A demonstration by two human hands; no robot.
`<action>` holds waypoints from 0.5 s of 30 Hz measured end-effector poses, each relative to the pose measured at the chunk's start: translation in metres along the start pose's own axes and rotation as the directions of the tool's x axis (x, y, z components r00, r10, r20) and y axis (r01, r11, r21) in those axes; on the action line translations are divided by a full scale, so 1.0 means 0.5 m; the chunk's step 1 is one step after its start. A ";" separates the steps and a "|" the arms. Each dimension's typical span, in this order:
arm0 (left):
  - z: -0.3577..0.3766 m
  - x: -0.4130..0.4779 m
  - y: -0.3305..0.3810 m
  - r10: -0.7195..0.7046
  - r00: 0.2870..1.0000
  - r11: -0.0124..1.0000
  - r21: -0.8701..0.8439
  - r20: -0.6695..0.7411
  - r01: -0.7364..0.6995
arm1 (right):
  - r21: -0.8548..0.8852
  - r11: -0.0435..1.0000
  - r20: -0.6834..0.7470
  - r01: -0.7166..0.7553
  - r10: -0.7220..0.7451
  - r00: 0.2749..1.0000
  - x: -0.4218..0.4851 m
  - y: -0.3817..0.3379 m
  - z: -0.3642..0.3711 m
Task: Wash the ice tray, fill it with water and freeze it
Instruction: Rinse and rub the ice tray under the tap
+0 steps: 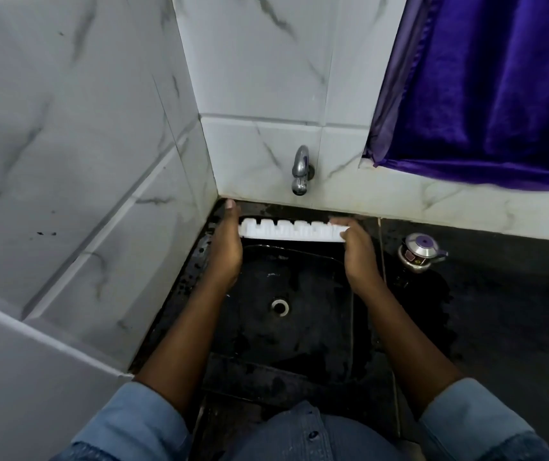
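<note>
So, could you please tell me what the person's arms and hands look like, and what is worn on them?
Both arms wear blue, denim-like sleeves. The left sleeve and right sleeve end near the elbows, leaving the forearms bare. No ring, watch or glove shows on the left hand or right hand.

White marble-veined wall tiles (66, 128), purple curtain (499, 94) at right, wet black counter (499, 311) below.
</note>
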State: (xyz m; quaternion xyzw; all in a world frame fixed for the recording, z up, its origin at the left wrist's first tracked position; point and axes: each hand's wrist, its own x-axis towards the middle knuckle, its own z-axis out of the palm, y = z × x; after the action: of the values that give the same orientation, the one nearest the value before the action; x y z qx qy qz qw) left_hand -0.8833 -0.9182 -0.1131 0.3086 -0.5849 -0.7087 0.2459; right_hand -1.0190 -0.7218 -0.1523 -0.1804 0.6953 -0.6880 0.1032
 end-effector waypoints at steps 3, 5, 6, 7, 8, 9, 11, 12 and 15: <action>0.003 -0.024 -0.001 -0.065 0.998 0.972 0.225 0.006 0.062 | -0.117 0.978 0.012 -0.173 0.175 0.984 -0.009 0.019 -0.005; 0.003 -0.030 0.005 -0.043 0.999 0.974 0.221 0.015 0.038 | -0.123 0.988 0.006 -0.091 0.092 0.996 -0.018 0.006 -0.009; 0.001 -0.028 0.006 0.016 1.000 0.987 0.158 -0.019 -0.012 | -0.099 0.995 0.002 -0.018 0.018 1.000 -0.020 -0.002 -0.009; -0.002 -0.022 -0.001 0.057 0.996 0.996 0.077 -0.066 -0.052 | -0.080 0.995 0.000 0.054 -0.054 0.999 -0.025 -0.014 -0.008; -0.001 -0.022 0.000 0.095 0.988 0.995 0.028 -0.119 -0.092 | -0.081 0.989 -0.003 0.124 -0.124 0.992 -0.028 -0.021 -0.007; 0.002 -0.021 0.000 0.129 0.979 0.991 0.003 -0.158 -0.131 | -0.105 0.977 -0.008 0.185 -0.187 0.982 -0.033 -0.025 -0.001; 0.013 -0.025 0.004 0.143 0.973 0.990 0.026 -0.183 -0.140 | -0.158 0.963 -0.040 0.220 -0.229 0.973 -0.030 -0.013 0.009; 0.016 -0.024 0.005 0.118 0.974 0.992 0.069 -0.193 -0.107 | -0.177 0.968 -0.053 0.177 -0.189 0.981 -0.026 -0.008 0.011; 0.009 -0.024 -0.008 0.054 0.981 0.994 0.104 -0.189 -0.035 | -0.224 0.975 0.011 -0.009 0.011 1.000 -0.021 0.000 0.004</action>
State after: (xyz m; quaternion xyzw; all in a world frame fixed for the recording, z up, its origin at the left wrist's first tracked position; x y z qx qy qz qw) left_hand -0.8785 -0.9060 -0.1145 0.3740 -0.6000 -0.6399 0.3010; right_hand -1.0088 -0.7194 -0.1534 -0.1915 0.7685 -0.6038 0.0900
